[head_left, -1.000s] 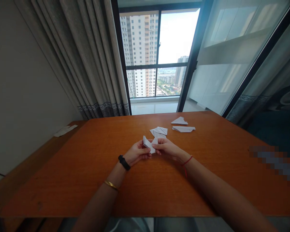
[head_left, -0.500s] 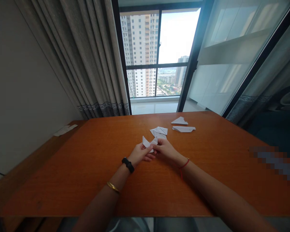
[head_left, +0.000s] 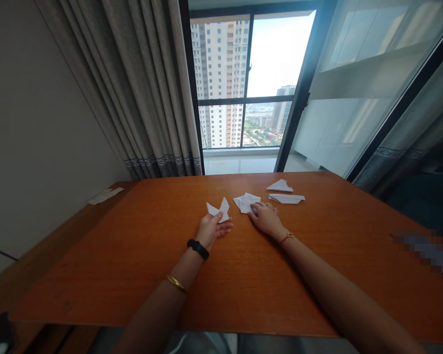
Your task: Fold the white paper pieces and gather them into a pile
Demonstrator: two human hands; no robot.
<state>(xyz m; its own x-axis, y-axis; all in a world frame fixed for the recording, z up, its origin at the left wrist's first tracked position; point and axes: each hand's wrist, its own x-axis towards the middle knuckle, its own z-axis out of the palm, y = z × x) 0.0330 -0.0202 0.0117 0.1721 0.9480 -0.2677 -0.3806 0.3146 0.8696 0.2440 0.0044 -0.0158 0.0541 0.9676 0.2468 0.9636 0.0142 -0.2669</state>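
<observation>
My left hand (head_left: 211, 230) pinches a folded white paper piece (head_left: 221, 210) between thumb and fingers, held above the table. The piece has two pointed tips standing up in a V shape. To its right lies a small pile of folded white paper (head_left: 245, 200), flat on the wood. My right hand (head_left: 268, 219) rests at the pile's right edge, thumb and fingers closed around a folded paper piece (head_left: 254, 210) there; its fingers partly hide this piece.
Behind the pile, on the brown wooden table (head_left: 162, 285), lie a triangular folded paper (head_left: 280, 185) and a long folded paper strip (head_left: 286, 198). White paper scraps (head_left: 105, 195) sit on the ledge at far left. Grey curtains (head_left: 147, 98) and a window stand beyond.
My right hand has let go of the V-shaped paper piece and moved right to the pile. My left hand has shifted slightly left, still holding that piece.
</observation>
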